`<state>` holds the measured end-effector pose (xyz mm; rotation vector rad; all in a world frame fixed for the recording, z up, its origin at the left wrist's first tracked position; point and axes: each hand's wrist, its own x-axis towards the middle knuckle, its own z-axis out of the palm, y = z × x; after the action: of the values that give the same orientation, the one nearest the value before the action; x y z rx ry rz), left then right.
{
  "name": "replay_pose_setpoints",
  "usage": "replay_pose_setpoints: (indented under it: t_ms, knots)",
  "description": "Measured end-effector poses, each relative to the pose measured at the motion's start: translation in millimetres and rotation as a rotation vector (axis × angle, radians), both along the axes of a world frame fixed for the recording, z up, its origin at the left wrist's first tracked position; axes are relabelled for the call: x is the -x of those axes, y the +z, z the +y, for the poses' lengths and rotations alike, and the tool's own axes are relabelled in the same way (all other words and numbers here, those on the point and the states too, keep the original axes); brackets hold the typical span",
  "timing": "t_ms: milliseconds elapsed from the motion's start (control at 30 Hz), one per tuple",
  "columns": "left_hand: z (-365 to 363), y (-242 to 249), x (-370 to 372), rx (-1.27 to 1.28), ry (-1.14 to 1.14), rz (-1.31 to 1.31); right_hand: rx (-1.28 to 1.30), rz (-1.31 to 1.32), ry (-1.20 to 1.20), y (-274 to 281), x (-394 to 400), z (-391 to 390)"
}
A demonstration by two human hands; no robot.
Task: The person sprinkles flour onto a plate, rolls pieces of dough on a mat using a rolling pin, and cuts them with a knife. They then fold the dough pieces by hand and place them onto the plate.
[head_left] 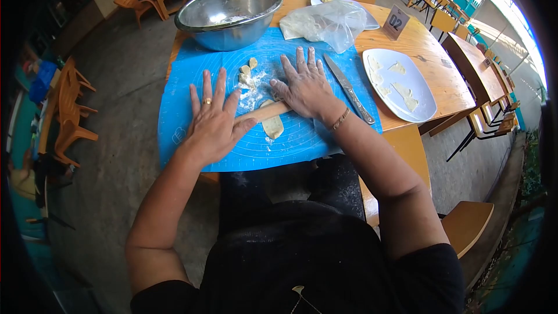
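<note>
Dough strip (272, 126): lay flattened on the blue mat (192, 64), under the rolling pin (264, 111), between the two hands.
Left hand (213, 123): fingers spread flat, palm pressing the pin's left end.
Right hand (305, 86): fingers flat and open, resting on the pin's right end.
Dough pieces (247, 71): small lumps in flour just beyond the pin, between the hands.
Knife (348, 88): lay just right of the right hand.
Plate (424, 90): held flat dough bits, on the worktop (421, 43).
Steel bowl (229, 14): far edge, white traces inside.
Plastic bag (325, 23): beside the bowl.
</note>
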<state>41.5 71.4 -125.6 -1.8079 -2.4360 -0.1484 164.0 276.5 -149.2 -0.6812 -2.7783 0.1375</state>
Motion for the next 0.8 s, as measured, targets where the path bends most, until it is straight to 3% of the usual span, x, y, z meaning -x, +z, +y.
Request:
replay_pose_setpoints:
  t_ms: [100, 333, 567, 733, 800]
  knots:
    - [-15.5, -13.4, -10.9, -0.115, -0.053, 0.005, -0.065, 0.034, 0.059, -1.1, -22.3, -13.5]
    - [-45.8, -9.0, -52.6, -0.049, -0.124, -0.040, -0.179, 0.191, 0.127, -6.9, -83.0, -50.8]
    - [-66.4, -9.4, -70.1, -0.038, -0.188, -0.097, -0.125, 0.124, 0.201, 2.0, -126.6, -74.6]
    - [-44.1, -8.9, -50.9, -0.043, -0.180, -0.078, -0.123, 0.072, 0.203, 10.3, -111.9, -65.7]
    - [-21.4, -6.9, -36.3, -0.020, -0.066, -0.074, -0.135, 0.018, 0.123, 13.6, -90.9, -53.4]
